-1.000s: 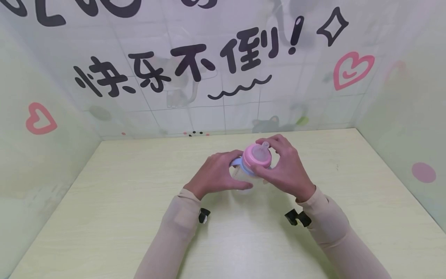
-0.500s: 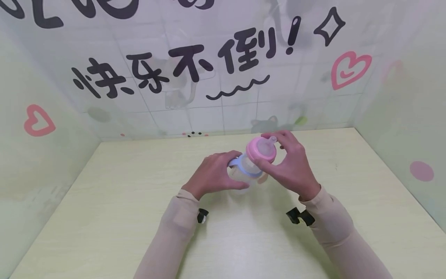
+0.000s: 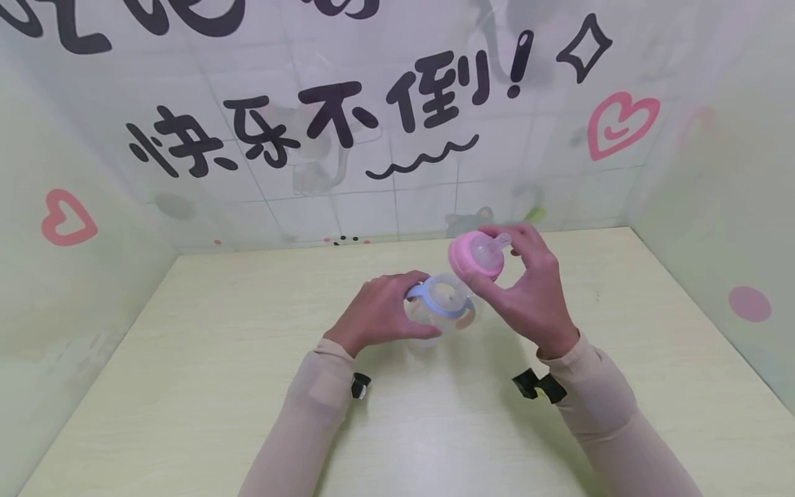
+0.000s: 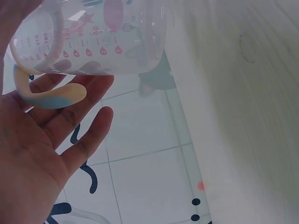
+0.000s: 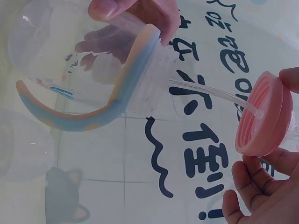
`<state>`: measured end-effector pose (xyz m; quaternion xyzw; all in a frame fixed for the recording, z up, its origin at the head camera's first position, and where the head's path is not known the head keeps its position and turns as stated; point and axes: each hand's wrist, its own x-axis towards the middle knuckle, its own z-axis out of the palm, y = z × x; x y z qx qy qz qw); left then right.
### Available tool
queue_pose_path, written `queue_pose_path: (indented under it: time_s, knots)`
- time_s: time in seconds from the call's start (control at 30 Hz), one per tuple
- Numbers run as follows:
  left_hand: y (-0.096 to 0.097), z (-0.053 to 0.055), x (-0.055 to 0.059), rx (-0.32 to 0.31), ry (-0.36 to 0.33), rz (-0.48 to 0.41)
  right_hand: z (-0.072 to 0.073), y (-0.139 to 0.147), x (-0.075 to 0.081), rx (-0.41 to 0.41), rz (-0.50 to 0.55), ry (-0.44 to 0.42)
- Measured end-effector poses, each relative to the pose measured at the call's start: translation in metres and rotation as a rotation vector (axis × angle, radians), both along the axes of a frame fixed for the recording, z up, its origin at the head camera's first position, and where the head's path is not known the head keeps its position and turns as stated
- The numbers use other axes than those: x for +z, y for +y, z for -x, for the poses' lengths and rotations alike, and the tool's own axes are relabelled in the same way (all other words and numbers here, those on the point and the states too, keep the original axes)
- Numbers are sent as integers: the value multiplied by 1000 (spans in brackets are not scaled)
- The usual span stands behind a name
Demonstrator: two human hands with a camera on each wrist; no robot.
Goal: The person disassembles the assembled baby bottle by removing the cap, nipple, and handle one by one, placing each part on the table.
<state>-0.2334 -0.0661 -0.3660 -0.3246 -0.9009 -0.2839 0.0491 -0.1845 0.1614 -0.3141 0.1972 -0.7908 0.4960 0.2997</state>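
My left hand grips a clear baby bottle with a blue ring and curved handles. Pink graduation marks show on the bottle in the left wrist view. The bottle is tilted, its open mouth towards the right hand. Just above and to the right, my right hand pinches the pink lid by its rim. A clear teat sticks out of the lid's top. From its underside, a thin clear straw reaches to the bottle's neck; whether its end is still inside, I cannot tell.
A pale wooden table lies beneath both hands. Walls with printed lettering and hearts enclose its back and sides. In the right wrist view, a translucent rounded thing stands at the left edge.
The pink lid has come off the bottle and moved up and to the right with the right hand, uncovering the bottle's mouth. The left hand and bottle have barely moved.
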Motion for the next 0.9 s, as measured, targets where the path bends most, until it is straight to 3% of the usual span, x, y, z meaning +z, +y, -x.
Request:
queue_pose_path:
  time_s: [0.47, 0.9]
  knots:
    - [1, 0, -1, 3, 10, 10, -4, 1, 7, -47, 122, 124]
    - [-3, 1, 2, 22, 5, 22, -7, 8, 15, -92, 192, 183]
